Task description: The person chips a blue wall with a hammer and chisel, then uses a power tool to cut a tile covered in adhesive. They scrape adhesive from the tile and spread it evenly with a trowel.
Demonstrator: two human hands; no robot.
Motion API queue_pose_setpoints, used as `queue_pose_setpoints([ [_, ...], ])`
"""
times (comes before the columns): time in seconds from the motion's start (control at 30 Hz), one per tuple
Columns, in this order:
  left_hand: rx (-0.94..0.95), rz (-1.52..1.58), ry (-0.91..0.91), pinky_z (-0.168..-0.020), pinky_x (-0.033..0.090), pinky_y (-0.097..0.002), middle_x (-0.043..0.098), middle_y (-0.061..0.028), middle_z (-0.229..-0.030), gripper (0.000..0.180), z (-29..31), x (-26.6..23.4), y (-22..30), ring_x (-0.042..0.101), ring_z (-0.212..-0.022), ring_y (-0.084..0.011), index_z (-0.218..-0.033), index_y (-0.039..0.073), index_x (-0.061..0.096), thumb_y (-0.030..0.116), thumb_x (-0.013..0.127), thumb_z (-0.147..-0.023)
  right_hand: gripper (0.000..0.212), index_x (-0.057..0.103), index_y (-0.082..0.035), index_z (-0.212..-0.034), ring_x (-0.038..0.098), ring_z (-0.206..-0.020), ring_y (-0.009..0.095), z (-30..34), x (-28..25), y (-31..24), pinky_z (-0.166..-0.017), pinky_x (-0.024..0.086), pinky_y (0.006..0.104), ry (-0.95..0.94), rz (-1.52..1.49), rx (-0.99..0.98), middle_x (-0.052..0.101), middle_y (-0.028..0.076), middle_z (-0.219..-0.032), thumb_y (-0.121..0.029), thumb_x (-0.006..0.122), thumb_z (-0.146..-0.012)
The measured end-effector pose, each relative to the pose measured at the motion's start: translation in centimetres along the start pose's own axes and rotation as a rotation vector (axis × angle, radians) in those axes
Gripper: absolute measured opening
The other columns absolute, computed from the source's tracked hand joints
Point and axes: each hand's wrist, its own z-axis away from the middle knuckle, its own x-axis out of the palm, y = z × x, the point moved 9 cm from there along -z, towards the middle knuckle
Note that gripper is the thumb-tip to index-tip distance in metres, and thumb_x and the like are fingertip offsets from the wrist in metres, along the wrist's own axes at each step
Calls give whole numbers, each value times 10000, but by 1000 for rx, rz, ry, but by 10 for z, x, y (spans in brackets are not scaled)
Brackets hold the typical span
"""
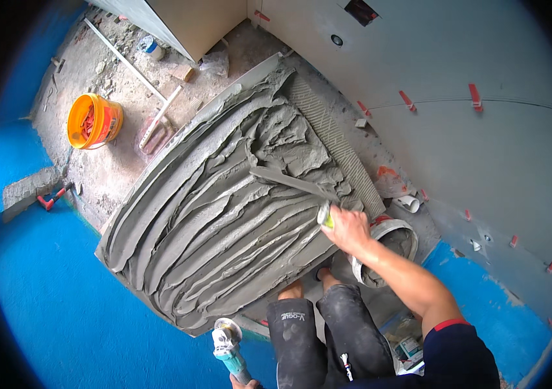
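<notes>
My right hand (348, 231) is closed round the handle of a long-bladed trowel (294, 182). Its blade lies against thick grey mortar (224, 207) spread in wavy ridges over a large slab on the floor. Along the slab's right edge runs a strip of ribbed back (334, 139) that shows no mortar. At the lower edge, my left hand (245, 384), partly cut off, grips a teal power tool with a round disc head (227, 347), which looks like an angle grinder. Close to my right forearm stands a white bucket (412, 228) with grey mortar in it.
An orange bucket (114, 123) of red wedges stands at the far left, with a white-handled tool (160, 120) beside it. A red-and-black tool (54, 196) lies on the blue floor. Red clips (475, 97) stick out of the tiled wall at right. A blue-and-white tub (151, 47) stands farther back.
</notes>
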Motion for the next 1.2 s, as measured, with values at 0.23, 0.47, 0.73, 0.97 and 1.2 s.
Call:
queue_pose_setpoints([
  [0.23, 3, -12, 7, -991, 424, -398, 492, -215, -1352, 784, -4, 6, 19, 500, -1170, -289, -1467, -66, 304, 113, 691, -809, 344, 616, 3, -926, 696, -666, 345, 0, -44, 17, -679, 561, 454, 92, -289, 68, 704, 201, -811, -321, 663, -822],
  [0.47, -8, -18, -2, -1006, 415, -402, 480, -226, -1372, 797, -2, 11, 23, 492, -1194, -300, -1471, -72, 294, 118, 693, -808, 161, 524, -118, -856, 443, -504, 60, -102, -34, 87, -406, 374, 227, -389, -1361, 533, 476, -21, -657, -166, 677, -852],
  [0.73, -12, -40, 26, -1024, 404, -406, 467, -239, -1395, 812, 9, 7, 28, 483, -1221, -312, -1476, -80, 283, 123, 695, -807, 236, 466, -185, -915, 391, -460, 62, -219, -62, 67, -411, 333, 239, -630, -1249, 463, 446, -37, -648, -268, 677, -847],
  [0.97, 47, -43, -20, -1028, 397, -409, 490, -252, -1344, 777, 13, 4, 36, 488, -1195, -324, -1456, -88, 286, 138, 670, -819, 205, 576, -80, -841, 512, -578, 102, -205, -86, 16, -496, 463, 292, -408, -702, 74, 525, -8, -699, -233, 704, -794],
  [1.2, 17, -60, -6, -1024, 398, -411, 532, -237, -1291, 677, 7, 5, 55, 505, -1171, -307, -1434, -63, 338, 108, 624, -845, 244, 642, -98, -903, 705, -696, 270, -59, -13, -49, -669, 568, 407, 22, 58, -309, 695, 128, -769, -311, 699, -800],
])
